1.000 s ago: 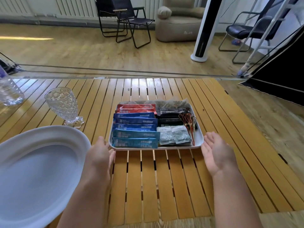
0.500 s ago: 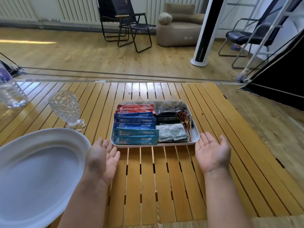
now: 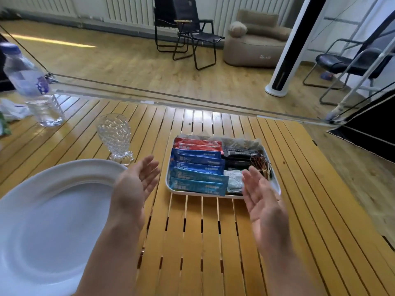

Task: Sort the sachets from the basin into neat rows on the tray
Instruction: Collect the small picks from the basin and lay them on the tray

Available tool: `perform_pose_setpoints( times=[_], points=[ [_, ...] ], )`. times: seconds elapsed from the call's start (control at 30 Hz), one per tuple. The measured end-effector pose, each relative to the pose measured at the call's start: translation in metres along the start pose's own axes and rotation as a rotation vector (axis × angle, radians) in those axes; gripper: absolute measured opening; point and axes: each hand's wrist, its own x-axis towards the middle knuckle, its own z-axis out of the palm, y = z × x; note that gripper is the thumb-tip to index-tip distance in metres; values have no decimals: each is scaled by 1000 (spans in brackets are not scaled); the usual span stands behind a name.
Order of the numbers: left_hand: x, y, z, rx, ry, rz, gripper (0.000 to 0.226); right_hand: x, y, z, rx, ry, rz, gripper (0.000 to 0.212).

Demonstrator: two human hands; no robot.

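Both hands are being held above the slatted wooden table (image 3: 213, 242), palms turned inward and facing one another; the left hand (image 3: 136, 182) is being kept with fingers straight and spread, nothing being gripped, between the white basin (image 3: 53, 221) and the tray (image 3: 275, 184); the right hand (image 3: 263, 201) is likewise being held with relaxed, extended fingers and nothing in its grasp, its fingertips being seen in front of the tray's near right corner, though whether the tray is being touched cannot be told.

The sachets are being shown lying on the tray in rows; red sachets (image 3: 198, 144) are being seen at the far left, blue sachets (image 3: 196, 161) stacked nearer in the same column, and the lightest blue ones closest to the near rim; black sachets (image 3: 237, 159) are being seen in the right column, with small pale sachets (image 3: 234, 182) nearer; a bundle of reddish-brown clips or picks (image 3: 259, 163) is being seen by the right edge; its exact nature cannot be told.

No sachets are being shown in the basin at the near left; a patterned glass goblet (image 3: 114, 137) is being seen standing upright just beyond it, and a clear water bottle (image 3: 32, 86) is being seen farther left, appearing tilted.
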Motion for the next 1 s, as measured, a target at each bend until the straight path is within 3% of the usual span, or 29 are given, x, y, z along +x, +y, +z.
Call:
perform_pose_setpoints(
  times=[0.1, 0.23, 0.33, 0.4, 0.5, 0.57, 0.8, 1.0],
  points=[
    [-8, 11, -15, 51, 140, 119, 32, -12, 9, 36, -129, -133, 79, 27],
    [-7, 27, -39, -7, 356, 214, 30, -10, 12, 99, -341, -299, 38, 26],
    [-4, 36, -56, -75, 457, 236, 30, 19, 20, 151, -479, -392, -18, 42],
    [-3, 40, -64, -101, 506, 251, 30, 45, 32, 187, -539, -412, -74, 64],
    [-2, 42, -72, -123, 521, 255, 31, 78, 52, 234, -595, -425, -107, 91],
    [1, 41, -77, -122, 517, 246, 31, 92, 66, 255, -598, -426, -128, 96],
    [14, 37, -79, -96, 449, 192, 32, 106, 97, 280, -419, -327, -177, 85],
    [14, 34, -71, -48, 375, 180, 33, 99, 76, 251, -309, -279, -214, 83]
  ],
)
